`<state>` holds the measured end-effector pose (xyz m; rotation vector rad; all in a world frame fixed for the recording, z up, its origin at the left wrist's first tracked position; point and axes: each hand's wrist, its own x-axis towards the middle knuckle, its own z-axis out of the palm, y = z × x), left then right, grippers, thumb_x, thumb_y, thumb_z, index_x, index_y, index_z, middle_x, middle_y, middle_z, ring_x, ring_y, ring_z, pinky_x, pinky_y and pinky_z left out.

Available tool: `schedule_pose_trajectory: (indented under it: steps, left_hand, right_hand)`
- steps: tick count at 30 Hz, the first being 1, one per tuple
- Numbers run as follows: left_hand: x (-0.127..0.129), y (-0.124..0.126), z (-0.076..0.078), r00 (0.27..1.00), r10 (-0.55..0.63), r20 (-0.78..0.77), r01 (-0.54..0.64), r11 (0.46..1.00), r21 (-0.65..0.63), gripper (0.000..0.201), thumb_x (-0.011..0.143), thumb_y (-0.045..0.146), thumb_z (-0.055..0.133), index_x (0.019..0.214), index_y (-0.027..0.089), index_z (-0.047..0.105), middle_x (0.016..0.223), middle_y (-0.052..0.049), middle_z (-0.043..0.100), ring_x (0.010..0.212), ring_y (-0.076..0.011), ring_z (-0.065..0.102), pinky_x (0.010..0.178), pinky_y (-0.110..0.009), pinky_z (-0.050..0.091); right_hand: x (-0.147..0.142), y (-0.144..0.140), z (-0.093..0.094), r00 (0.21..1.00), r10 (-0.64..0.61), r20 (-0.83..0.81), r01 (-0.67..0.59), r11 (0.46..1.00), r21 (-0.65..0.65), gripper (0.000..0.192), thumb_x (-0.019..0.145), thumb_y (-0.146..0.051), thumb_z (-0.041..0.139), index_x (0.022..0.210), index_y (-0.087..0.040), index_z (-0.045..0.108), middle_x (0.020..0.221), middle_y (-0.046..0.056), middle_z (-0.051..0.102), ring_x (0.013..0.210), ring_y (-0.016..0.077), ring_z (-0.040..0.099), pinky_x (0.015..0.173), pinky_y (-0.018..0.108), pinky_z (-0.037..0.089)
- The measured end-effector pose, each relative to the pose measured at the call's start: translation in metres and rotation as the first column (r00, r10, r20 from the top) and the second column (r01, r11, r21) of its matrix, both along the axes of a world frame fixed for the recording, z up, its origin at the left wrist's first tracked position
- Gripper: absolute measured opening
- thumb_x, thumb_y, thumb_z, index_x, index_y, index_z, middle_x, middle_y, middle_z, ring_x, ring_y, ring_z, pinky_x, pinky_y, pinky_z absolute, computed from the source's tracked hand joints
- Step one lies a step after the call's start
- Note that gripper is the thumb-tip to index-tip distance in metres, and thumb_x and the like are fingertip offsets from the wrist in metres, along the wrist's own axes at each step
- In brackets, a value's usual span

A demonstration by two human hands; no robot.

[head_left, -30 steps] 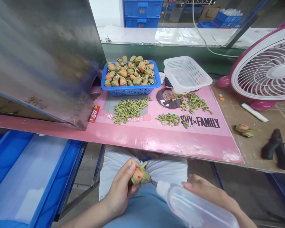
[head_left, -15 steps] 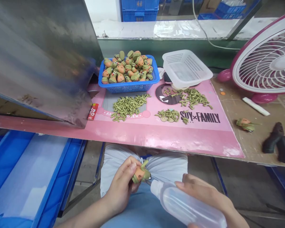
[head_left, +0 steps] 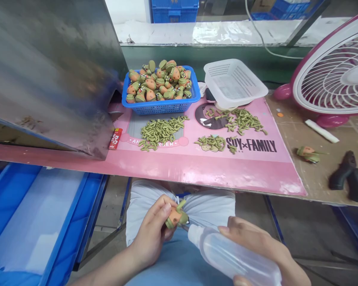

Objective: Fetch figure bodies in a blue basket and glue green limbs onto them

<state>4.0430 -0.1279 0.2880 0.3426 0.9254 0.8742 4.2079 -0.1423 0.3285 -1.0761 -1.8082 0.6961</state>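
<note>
Between the thumb and fingers of my left hand (head_left: pixel 153 228) is a small green-and-orange toy figure (head_left: pixel 175 217), with a green arm-like piece sticking up from it. My right hand (head_left: pixel 256 242) is wrapped round a translucent squeeze bottle (head_left: pixel 232 252), tilted so its thin nozzle tip is at the figure's underside; whether the tip touches cannot be made out. On the pink mat (head_left: pixel 155 165) lie loose green curved pieces (head_left: pixel 161 131), with further piles (head_left: pixel 244 121) to the right. Behind them a blue basket (head_left: pixel 159 108) is heaped with similar figures.
A white perforated basket (head_left: pixel 235 85) stands at the back, beside a pink-and-white fan (head_left: pixel 343 75). Black-handled pliers (head_left: pixel 348 176) and another figure (head_left: pixel 308 153) lie at the right. A metal box (head_left: pixel 56 79) and a red packet (head_left: pixel 115 139) are at the left.
The bottle and my right hand have shifted very slightly left. My left hand keeps the toy figure in nearly the same place. The view has tilted a little.
</note>
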Motion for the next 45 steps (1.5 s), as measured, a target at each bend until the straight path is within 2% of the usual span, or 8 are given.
schedule_pose_trajectory:
  steps: [5, 8, 14, 21, 32, 45]
  left_hand:
    - [-0.0009, 0.0007, 0.0008, 1.000, -0.013, 0.001, 0.014, 1.000, -0.022, 0.038, 0.067, 0.052, 0.062, 0.069, 0.017, 0.046, 0.043, 0.010, 0.042, 0.038, -0.0026, 0.017, 0.039, -0.019, 0.011]
    - [-0.0012, 0.0013, 0.0001, 1.000, -0.002, -0.011, 0.002, 1.000, -0.031, 0.038, 0.066, 0.051, 0.062, 0.067, 0.017, 0.046, 0.043, 0.010, 0.042, 0.037, -0.0022, 0.017, 0.039, -0.019, 0.011]
    - [0.0007, 0.0024, -0.0002, 1.000, 0.018, -0.018, -0.019, 0.999, -0.034, 0.038, 0.066, 0.050, 0.063, 0.066, 0.017, 0.046, 0.043, 0.010, 0.042, 0.037, -0.0017, 0.019, 0.039, -0.018, 0.012]
    - [0.0008, 0.0013, 0.0013, 1.000, 0.024, 0.003, -0.024, 0.999, -0.039, 0.038, 0.065, 0.049, 0.064, 0.066, 0.016, 0.047, 0.043, 0.010, 0.044, 0.037, -0.0017, 0.019, 0.038, -0.018, 0.013]
    - [0.0010, -0.0004, 0.0000, 1.000, -0.009, -0.017, 0.008, 0.999, -0.046, 0.039, 0.065, 0.051, 0.063, 0.064, 0.017, 0.045, 0.045, 0.009, 0.047, 0.038, -0.0019, 0.019, 0.039, -0.019, 0.011]
    - [0.0015, 0.0014, -0.0015, 1.000, -0.027, -0.002, 0.027, 0.999, -0.032, 0.038, 0.067, 0.051, 0.062, 0.066, 0.017, 0.045, 0.042, 0.011, 0.040, 0.037, -0.0025, 0.018, 0.039, -0.019, 0.011]
  right_hand:
    - [-0.0001, -0.0008, 0.0000, 1.000, 0.001, -0.010, 0.000, 0.997, 0.082, 0.029, 0.087, -0.028, 0.045, 0.111, -0.013, 0.052, 0.059, 0.005, 0.053, 0.047, 0.0184, 0.051, 0.039, 0.030, 0.038]
    - [0.0003, -0.0020, 0.0021, 0.999, -0.033, 0.013, 0.032, 0.997, 0.074, 0.028, 0.087, -0.027, 0.044, 0.110, -0.013, 0.052, 0.058, 0.005, 0.053, 0.051, 0.0203, 0.054, 0.041, 0.031, 0.039]
    - [0.0015, 0.0000, 0.0001, 1.000, 0.011, 0.017, -0.012, 0.998, 0.067, 0.028, 0.087, -0.027, 0.045, 0.110, -0.013, 0.051, 0.063, 0.007, 0.056, 0.047, 0.0181, 0.052, 0.039, 0.031, 0.039]
    - [0.0021, -0.0012, 0.0001, 1.000, -0.008, 0.023, 0.007, 0.997, 0.071, 0.029, 0.086, -0.027, 0.046, 0.111, -0.013, 0.051, 0.062, 0.007, 0.057, 0.051, 0.0205, 0.055, 0.041, 0.032, 0.041]
    - [0.0032, 0.0011, -0.0001, 1.000, 0.000, 0.019, -0.002, 0.997, 0.082, 0.029, 0.086, -0.026, 0.046, 0.112, -0.014, 0.051, 0.065, 0.008, 0.057, 0.048, 0.0189, 0.053, 0.039, 0.031, 0.039]
    - [0.0012, 0.0015, -0.0001, 1.000, -0.002, -0.004, 0.003, 0.996, 0.088, 0.029, 0.086, -0.025, 0.047, 0.112, -0.012, 0.051, 0.067, 0.008, 0.057, 0.049, 0.0183, 0.053, 0.039, 0.031, 0.039]
